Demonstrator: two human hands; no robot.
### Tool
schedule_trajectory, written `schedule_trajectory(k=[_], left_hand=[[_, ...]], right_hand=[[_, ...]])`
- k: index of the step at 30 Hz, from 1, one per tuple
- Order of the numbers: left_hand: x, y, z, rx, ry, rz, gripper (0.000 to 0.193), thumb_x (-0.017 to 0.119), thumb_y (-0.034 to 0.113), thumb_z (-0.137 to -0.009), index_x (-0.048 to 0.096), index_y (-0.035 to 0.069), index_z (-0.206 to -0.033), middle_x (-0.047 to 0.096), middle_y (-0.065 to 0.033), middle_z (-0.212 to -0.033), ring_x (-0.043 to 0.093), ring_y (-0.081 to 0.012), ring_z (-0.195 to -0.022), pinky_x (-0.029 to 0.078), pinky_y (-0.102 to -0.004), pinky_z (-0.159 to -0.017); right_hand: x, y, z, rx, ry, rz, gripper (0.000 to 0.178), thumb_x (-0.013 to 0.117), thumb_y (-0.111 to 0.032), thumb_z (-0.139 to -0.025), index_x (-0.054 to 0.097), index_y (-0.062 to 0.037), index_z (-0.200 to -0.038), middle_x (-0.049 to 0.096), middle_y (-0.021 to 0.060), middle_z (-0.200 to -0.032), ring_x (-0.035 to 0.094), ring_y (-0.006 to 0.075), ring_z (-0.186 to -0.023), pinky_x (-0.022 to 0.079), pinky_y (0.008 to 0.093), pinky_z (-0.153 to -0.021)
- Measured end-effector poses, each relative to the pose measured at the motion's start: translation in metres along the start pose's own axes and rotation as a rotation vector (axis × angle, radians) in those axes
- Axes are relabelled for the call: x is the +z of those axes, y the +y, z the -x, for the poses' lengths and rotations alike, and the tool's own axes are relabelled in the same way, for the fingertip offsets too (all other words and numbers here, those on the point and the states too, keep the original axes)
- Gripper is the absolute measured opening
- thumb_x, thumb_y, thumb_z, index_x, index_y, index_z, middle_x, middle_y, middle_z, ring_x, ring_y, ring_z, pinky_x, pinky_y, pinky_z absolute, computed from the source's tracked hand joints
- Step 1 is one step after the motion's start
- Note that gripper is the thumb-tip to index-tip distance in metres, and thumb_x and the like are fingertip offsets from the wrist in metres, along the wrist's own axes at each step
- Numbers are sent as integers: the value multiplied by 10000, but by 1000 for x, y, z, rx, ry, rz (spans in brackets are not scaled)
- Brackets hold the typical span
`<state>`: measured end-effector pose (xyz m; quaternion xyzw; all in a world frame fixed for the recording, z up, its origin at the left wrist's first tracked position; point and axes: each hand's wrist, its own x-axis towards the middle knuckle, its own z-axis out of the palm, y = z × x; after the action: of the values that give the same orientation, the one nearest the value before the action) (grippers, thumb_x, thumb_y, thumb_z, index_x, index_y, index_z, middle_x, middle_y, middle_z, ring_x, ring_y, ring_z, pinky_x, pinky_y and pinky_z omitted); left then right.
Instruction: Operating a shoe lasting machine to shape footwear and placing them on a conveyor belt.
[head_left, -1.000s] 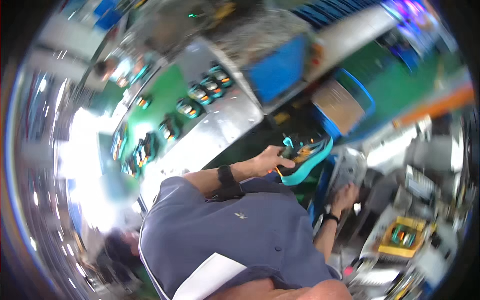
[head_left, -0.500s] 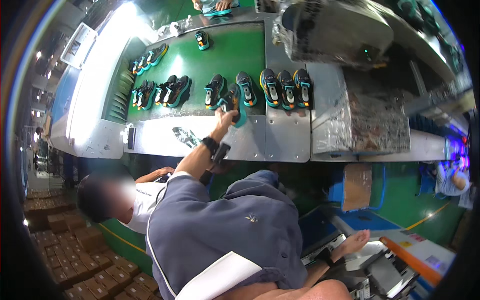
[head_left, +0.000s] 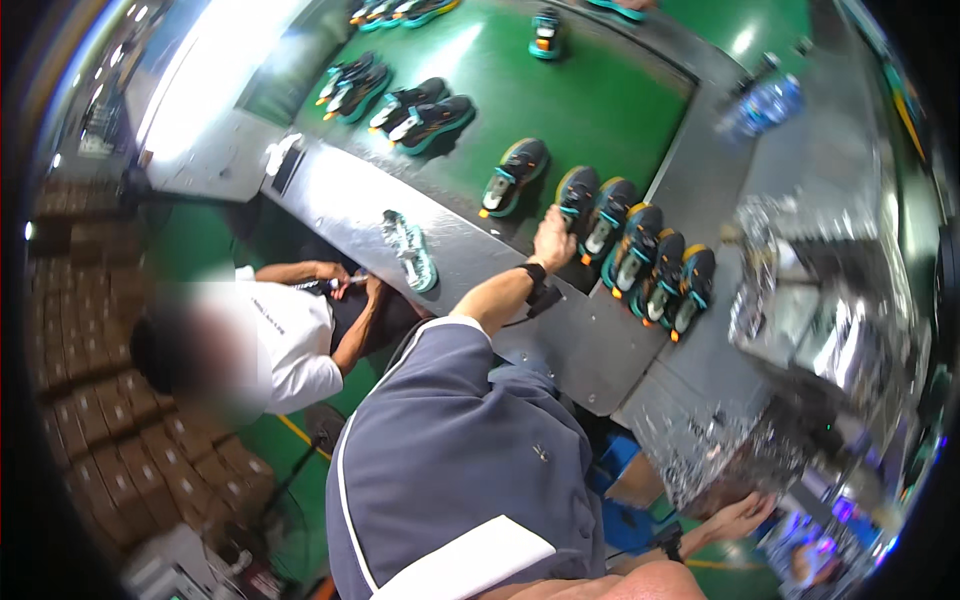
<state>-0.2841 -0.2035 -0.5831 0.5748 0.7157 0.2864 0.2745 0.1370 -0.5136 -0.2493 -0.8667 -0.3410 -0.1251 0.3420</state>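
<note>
My left hand [head_left: 555, 241] is closed on the near end of a black sneaker [head_left: 577, 192] with a teal sole, which rests on the green belt. A matching sneaker [head_left: 611, 215] stands close to its right, and another sneaker [head_left: 516, 176] stands apart to its left. Farther right, three more black sneakers [head_left: 662, 280] sit side by side on the metal plate. Off at the lower right, my right hand [head_left: 742, 516] hangs away from the shoes, fingers apart, with nothing in it.
Several sneakers [head_left: 420, 115] stand along the left of the green belt [head_left: 610, 90]. A pale, glossy shoe-shaped piece [head_left: 410, 252] lies on the metal ledge. A person in a white shirt [head_left: 295, 335] sits at left. Plastic-wrapped equipment [head_left: 830, 330] stands at right; brown cartons [head_left: 110, 440] are stacked lower left.
The sneaker my left hand held raised is now down on the belt beside another one, with the hand still on it. The whole view has turned and shifted.
</note>
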Motion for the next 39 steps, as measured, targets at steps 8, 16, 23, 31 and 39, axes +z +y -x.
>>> schedule_trajectory(k=[8,16,23,31,39], left_hand=[[-21,36,5,-78,-132,59,823,695,195,-751,236,-41,-1392,378,-282,-1356,407,-445,-1238,361,-480,-1039],[-128,-31,-68,-210,151,-301,884,802,286,-667,326,43,-1372,509,-176,-1287,492,-370,-1202,340,-557,-1029],[-58,9,-54,-273,-9,-292,614,645,120,-685,420,95,-1256,561,-202,-1176,597,-413,-1013,522,-505,-808],[-45,5,-61,-343,-67,-84,734,665,106,-719,304,85,-1358,474,-176,-1286,529,-418,-1109,488,-507,-894],[-57,28,9,-270,344,-15,903,702,154,-726,179,28,-1452,320,-223,-1423,349,-399,-1298,273,-617,-1056]], right_hand=[[-9,3,0,-30,-101,327,339,523,-129,-929,567,-3,-1242,567,169,-1278,545,314,-1166,428,402,-979],[-1,5,-3,-64,-107,247,309,533,-139,-930,580,-3,-1202,583,160,-1254,547,312,-1158,427,416,-981],[-4,2,-3,-73,-126,288,282,523,-115,-934,597,34,-1162,592,178,-1226,557,318,-1134,425,408,-985],[-4,18,-11,-87,-126,337,282,534,-146,-924,634,6,-1139,622,165,-1185,587,312,-1100,461,388,-947],[4,0,-11,-159,-136,379,331,483,-179,-921,632,18,-1141,629,182,-1166,599,335,-1068,458,422,-932]])
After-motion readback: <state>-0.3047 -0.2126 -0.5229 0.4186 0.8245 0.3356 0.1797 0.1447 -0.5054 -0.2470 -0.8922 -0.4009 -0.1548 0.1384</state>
